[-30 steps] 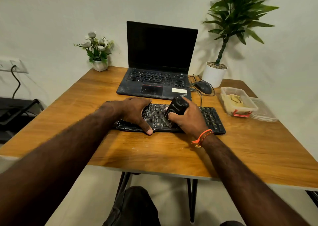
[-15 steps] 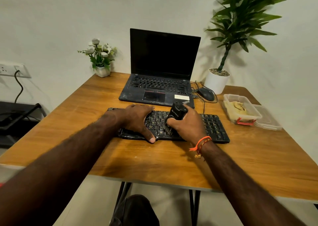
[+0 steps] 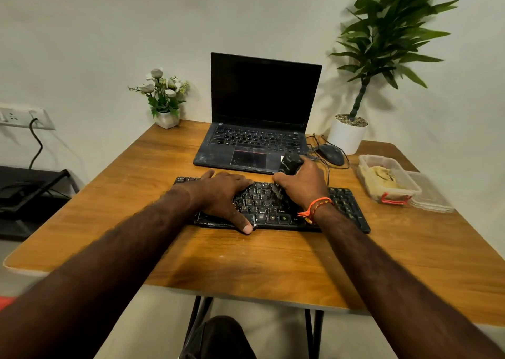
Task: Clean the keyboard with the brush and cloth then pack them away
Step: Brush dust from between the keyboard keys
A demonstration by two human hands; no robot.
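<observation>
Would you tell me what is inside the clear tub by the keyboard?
The tub holds a crumpled tan cloth. Whatever lies beneath the cloth is hidden.

pale wall [image 3: 109, 30], wood table [image 3: 273, 265], wall socket [image 3: 24, 116]

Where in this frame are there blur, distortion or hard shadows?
Head view: wide-angle bending bows the table edges; the forearms nearest the lens are soft, with slight blur at the brush bristles on the keyboard; the plant casts a clear shadow on the wall; the laptop screen is dark, without glare.
</observation>
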